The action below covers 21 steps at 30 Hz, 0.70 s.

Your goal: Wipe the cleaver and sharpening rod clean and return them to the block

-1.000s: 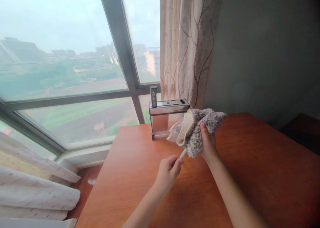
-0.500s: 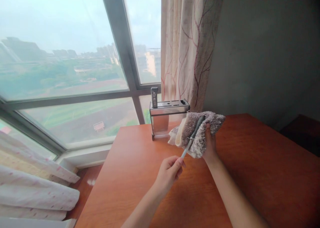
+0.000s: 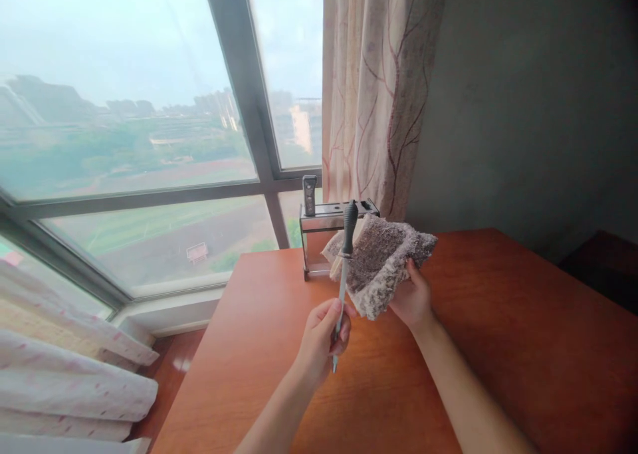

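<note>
My left hand [image 3: 326,334] grips a sharpening steel [image 3: 349,231] by its thin metal rod, the black ribbed handle pointing up and the rod's tip showing below my fist. Right of it, my right hand [image 3: 413,296] holds a fluffy grey-brown cloth [image 3: 386,254], thumb on top and the other fingers mostly hidden under it. The handle stands in front of the cloth's left edge; whether they touch I cannot tell. Behind both is a knife block [image 3: 323,213] with a slotted metal top and clear sides. A knife handle [image 3: 309,195] sticks up from its left end.
The wooden table [image 3: 239,347] carries the knife block near its far edge. Beyond it are a large window [image 3: 149,141] and a patterned curtain [image 3: 379,95]. Another curtain [image 3: 74,381] hangs at the lower left, and a grey wall [image 3: 518,108] rises on the right.
The steel's handle has come out of the cloth and swung left to nearly upright. My left hand has shifted slightly left and down; the cloth has moved a little left and spread flatter.
</note>
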Each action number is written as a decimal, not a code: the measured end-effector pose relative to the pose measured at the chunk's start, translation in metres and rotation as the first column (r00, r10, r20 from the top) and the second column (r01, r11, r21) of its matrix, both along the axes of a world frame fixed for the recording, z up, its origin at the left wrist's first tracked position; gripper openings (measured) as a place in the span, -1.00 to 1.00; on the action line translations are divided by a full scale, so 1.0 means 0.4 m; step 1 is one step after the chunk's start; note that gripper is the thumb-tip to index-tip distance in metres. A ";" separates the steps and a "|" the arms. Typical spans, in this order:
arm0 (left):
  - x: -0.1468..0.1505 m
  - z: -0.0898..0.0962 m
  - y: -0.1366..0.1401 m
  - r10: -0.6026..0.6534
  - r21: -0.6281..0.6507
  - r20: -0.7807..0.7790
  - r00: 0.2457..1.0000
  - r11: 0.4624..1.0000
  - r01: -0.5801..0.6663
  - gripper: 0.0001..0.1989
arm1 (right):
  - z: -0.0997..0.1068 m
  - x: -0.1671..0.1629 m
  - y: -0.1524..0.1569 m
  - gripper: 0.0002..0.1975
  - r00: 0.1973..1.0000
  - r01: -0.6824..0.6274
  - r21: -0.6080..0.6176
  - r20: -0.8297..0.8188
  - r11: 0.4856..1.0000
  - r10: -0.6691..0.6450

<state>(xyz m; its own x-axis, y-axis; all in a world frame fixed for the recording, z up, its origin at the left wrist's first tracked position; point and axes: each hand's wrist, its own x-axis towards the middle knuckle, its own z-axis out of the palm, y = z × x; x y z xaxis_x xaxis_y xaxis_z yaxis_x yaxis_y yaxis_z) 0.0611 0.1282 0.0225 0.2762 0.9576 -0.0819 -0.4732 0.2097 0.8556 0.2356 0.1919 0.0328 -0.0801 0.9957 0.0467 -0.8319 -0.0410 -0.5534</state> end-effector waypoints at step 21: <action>0.029 -0.011 0.007 0.120 0.062 -0.342 0.932 0.992 -0.105 -0.50 | -0.021 -0.107 -0.048 -0.74 0.803 0.028 0.134 0.588 0.991 -0.102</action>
<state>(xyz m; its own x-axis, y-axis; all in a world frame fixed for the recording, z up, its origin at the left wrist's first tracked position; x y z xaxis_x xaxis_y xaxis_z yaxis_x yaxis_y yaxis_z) 0.0726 0.1311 0.0183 0.1280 0.9855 -0.1118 -0.1661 0.1325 0.9772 0.1929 0.1726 0.0243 -0.0642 0.9902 0.1236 -0.3392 0.0949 -0.9359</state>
